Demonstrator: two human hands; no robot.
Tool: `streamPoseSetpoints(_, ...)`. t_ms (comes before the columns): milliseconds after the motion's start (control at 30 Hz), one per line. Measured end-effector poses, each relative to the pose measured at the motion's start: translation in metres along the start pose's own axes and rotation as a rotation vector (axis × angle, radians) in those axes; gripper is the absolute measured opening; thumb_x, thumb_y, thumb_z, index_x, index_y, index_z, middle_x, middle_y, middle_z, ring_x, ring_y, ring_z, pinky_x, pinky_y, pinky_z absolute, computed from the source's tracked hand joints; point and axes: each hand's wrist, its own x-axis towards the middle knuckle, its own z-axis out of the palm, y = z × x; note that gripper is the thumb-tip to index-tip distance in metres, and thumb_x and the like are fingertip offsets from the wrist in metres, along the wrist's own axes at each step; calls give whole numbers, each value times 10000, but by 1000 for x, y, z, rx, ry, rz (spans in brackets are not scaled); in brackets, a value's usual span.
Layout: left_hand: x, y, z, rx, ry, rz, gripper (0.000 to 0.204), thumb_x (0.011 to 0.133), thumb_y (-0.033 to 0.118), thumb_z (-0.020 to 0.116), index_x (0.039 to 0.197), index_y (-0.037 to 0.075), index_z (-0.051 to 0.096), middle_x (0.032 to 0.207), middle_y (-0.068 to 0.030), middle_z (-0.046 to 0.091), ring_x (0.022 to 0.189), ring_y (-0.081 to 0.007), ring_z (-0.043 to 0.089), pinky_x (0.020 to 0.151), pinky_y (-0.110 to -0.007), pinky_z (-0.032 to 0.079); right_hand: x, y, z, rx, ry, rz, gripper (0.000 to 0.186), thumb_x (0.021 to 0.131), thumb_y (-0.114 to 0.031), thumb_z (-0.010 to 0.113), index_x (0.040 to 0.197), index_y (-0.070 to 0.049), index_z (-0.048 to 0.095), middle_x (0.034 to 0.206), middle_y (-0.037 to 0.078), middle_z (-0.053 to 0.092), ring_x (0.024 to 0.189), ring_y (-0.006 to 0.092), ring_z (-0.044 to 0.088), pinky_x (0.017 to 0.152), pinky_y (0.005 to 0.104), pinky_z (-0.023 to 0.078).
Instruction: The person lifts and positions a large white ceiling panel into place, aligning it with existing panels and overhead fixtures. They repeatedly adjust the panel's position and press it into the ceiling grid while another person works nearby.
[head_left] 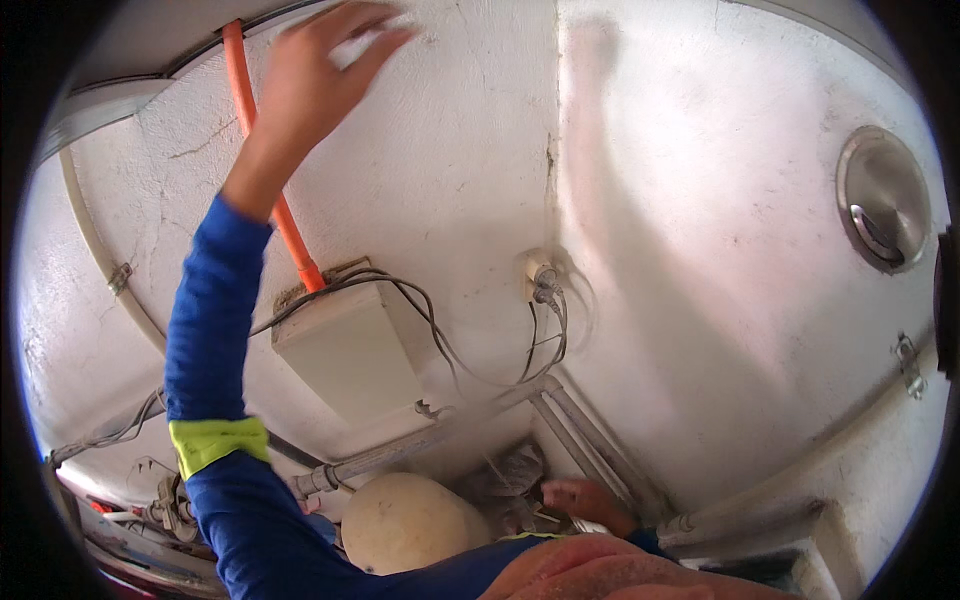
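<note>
My left hand [325, 70] is raised high in front of the white wall, its fingers slightly smeared by motion. Thumb and fingers are spread apart, with nothing seen between them. An orange conduit pipe [295, 235] runs behind that forearm, down into the top of a pale box [350, 350] on the wall. Low down, my right hand [585, 500] has its fingers curled in. Whatever it may hold is hidden. Beside it lies a crumpled dark plastic bag [515, 470], and a rounded cream-coloured container [410, 522] stands to its left.
Plugs sit in a wall socket [541, 275] near the corner, with loose black cables [430, 310] hanging toward the box. Grey pipes [440, 430] run along the wall's base. A round metal fixture [883, 200] and a metal latch [908, 366] are at the right.
</note>
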Motion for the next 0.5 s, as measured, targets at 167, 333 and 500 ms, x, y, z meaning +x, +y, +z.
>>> streamPoseSetpoints(167, 89, 35, 40, -41, 149, 46, 271, 975, 226, 684, 1078, -24, 698, 1002, -230, 715, 875, -406, 700, 761, -460, 578, 65, -102, -71, -69, 302, -403, 306, 940, -228, 747, 1204, -74, 724, 1049, 111, 764, 875, 214, 723, 725, 327, 562)
streamPoseSetpoints(333, 101, 38, 49, -38, 392, 120, 211, 968, 182, 677, 962, -22, 729, 881, -235, 722, 793, -434, 700, 699, -485, 572, 60, -132, -81, -88, 320, -483, 247, 925, -159, 756, 1149, -56, 742, 1008, 94, 756, 816, 187, 706, 679, 318, 545)
streamPoseSetpoints(500, 99, 44, 55, -119, 369, 27, 220, 971, 185, 668, 958, -22, 742, 921, -233, 730, 820, -435, 704, 722, -483, 573, 85, -198, -139, -133, 555, -619, 225, 871, -42, 767, 1093, -21, 739, 1139, 103, 760, 947, 160, 708, 786, 287, 549)
